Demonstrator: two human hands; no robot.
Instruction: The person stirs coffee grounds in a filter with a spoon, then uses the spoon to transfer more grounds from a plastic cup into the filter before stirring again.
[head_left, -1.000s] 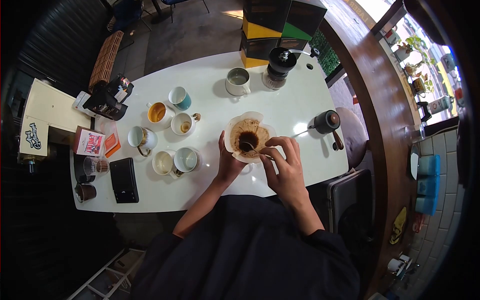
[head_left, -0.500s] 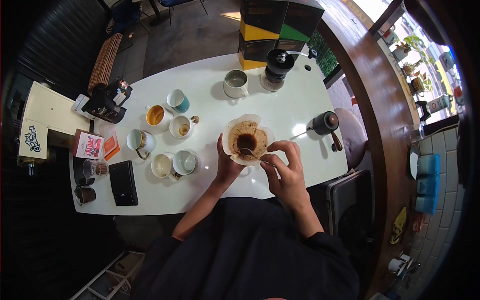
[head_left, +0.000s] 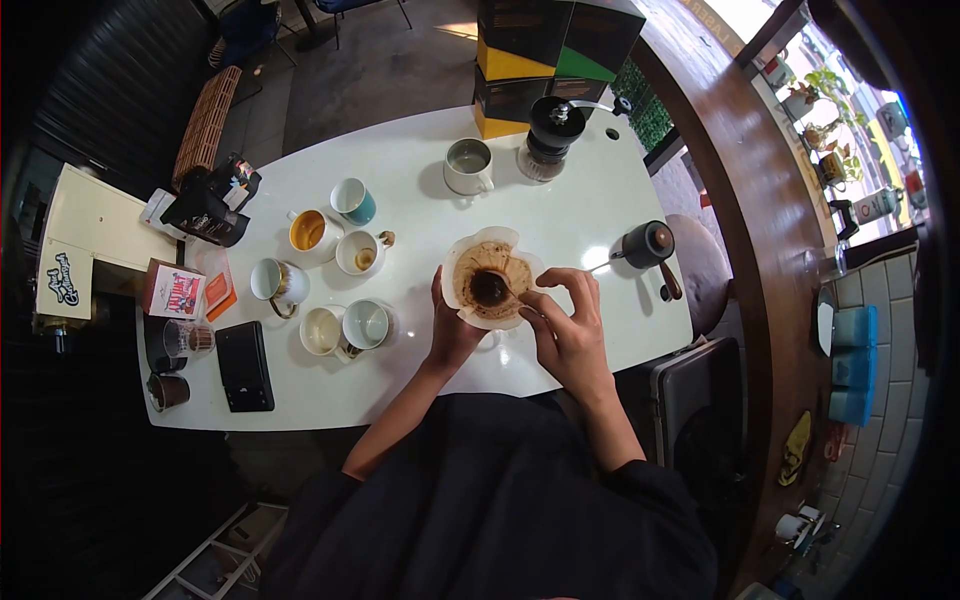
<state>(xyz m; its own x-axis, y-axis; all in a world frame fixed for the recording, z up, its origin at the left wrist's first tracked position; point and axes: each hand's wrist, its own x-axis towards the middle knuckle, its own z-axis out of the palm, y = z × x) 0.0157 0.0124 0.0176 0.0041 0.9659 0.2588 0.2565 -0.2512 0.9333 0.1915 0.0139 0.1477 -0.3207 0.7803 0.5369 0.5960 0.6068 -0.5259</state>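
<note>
A paper coffee filter stands open-topped over the table, its inner wall coated with wet brown grounds and a dark pool of coffee at the bottom. My left hand is wrapped around the filter's near left side; whatever carries the filter underneath is mostly hidden. Between the thumb and fingers of my right hand, a thin spoon is pinched at the filter's right rim. The spoon's end dips into the coffee and is hard to see.
Several mugs, including an orange-lined mug, stand to the left on the white table. Farther back are a white mug and a hand grinder. A gooseneck kettle sits right. Near the left edge lies a black scale.
The spoon's bowl, visible in the coffee before, has sunk out of clear sight. The dark pool looks rounder and darker. Both hands stay nearly in place.
</note>
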